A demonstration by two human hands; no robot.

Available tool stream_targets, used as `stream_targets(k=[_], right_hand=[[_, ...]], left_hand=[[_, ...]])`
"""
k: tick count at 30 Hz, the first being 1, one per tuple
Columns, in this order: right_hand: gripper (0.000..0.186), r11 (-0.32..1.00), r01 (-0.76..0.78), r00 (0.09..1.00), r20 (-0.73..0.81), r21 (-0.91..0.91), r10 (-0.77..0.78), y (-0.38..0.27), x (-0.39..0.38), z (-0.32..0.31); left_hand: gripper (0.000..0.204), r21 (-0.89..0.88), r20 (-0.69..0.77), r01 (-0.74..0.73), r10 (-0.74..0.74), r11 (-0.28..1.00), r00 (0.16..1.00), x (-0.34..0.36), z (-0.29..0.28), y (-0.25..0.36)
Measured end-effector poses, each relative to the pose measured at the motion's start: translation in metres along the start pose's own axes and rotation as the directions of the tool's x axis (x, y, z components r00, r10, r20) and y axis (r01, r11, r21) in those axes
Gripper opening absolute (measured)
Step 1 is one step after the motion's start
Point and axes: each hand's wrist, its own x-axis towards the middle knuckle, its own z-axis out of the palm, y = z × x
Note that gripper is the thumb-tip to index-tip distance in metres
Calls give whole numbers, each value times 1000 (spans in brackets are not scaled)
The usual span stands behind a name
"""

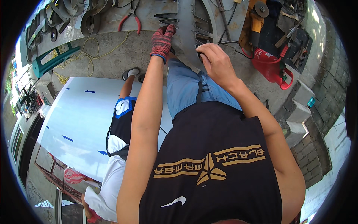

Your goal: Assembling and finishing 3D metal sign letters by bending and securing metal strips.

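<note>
A flat grey metal piece (183,39) with pointed prongs along its sides lies at the near edge of the metal worktable (112,23), its near end jutting toward my body. My left hand (163,42), in a red and black knit glove, is closed at its left edge beside the prongs; the fingertips are partly hidden. On the opposite edge, my bare right hand (219,61) pinches the metal piece with bent fingers. A small dark patch shows under those fingers, too unclear to name. Left of the glove lie pliers (131,18) with red handles.
Curved metal strips (91,22) crowd the table's far left. A yellow angle grinder (257,23) rests at right, above a red plastic object (265,63). A green stool (52,61) and yellow cord (87,54) are at left. Another person (113,179) stands beside a white panel (80,119).
</note>
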Motion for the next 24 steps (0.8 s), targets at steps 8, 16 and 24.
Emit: stream_targets(k=[8,16,24], right_hand=[[30,997,60,998,-26,-42,-61,-1,18,15],[36,997,-25,986,-166,-71,13,2,61,87],[25,975,-122,981,-169,-183,91,24,88,113]], left_hand=[[39,32,-53,-20,22,999,998,-3,2,-3],[32,39,-48,-118,120,992,992,-5,-15,-17],[32,562,-144,-418,582,714,800,19,-30,-3]])
